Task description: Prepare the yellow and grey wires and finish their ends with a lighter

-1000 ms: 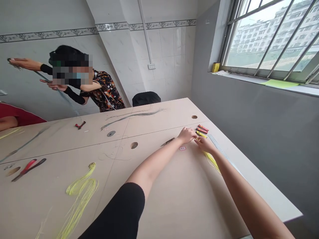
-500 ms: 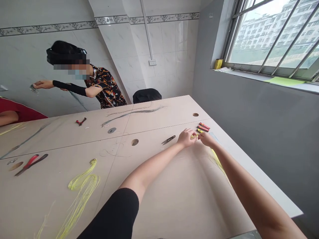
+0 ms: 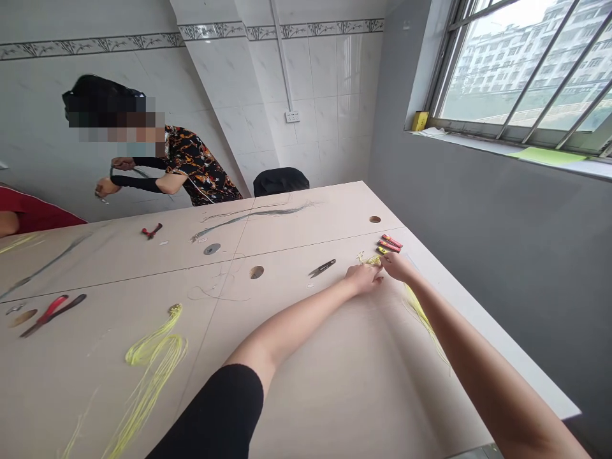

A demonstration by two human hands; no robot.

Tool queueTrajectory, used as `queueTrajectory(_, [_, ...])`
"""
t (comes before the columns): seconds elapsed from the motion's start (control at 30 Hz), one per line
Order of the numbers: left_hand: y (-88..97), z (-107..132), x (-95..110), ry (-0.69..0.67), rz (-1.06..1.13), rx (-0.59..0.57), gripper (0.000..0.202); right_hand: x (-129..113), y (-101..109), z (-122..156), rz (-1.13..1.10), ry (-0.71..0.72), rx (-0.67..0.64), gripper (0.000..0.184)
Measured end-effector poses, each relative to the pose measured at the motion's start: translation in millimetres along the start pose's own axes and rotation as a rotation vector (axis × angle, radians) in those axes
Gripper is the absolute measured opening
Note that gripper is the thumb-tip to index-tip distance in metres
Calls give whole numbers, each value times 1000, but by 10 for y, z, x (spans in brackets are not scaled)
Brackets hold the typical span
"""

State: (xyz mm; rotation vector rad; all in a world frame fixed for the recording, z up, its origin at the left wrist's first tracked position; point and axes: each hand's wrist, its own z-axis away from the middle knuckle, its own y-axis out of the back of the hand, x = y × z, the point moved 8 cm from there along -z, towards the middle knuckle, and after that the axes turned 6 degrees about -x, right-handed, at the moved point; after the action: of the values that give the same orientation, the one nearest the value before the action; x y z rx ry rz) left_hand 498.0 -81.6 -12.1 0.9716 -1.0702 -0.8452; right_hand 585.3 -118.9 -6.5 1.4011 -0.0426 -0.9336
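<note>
Both left hand (image 3: 363, 278) and right hand (image 3: 398, 268) meet at yellow thread (image 3: 373, 260) on the surface (image 3: 335, 395).
Fingers (image 3: 377, 271) look closed; I can't tell if they grip.

Left arm (image 3: 296, 325), right arm (image 3: 468, 344) stretched forward from frame bottom; left hand (image 3: 363, 278), right hand (image 3: 398, 268) close together right of centre (fingertips nearly meeting).

A black chair (image 3: 281, 182) stands behind the long table (image 3: 335, 213).
</note>
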Motion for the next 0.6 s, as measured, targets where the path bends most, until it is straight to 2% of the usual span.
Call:
queueTrajectory(0.17, [8, -18, -169, 45, -11, 13, 38, 47, -49, -54, 11, 5, -16, 27])
queueTrajectory(0.37, [82, -77, -300, 58, -52, 51, 31, 37, -123, -65, 38, -43, -53, 25])
queueTrajectory(0.6, [173, -185, -464, 51, -86, 82, 27, -153, -223, -92, 169, -53, -49, 23])
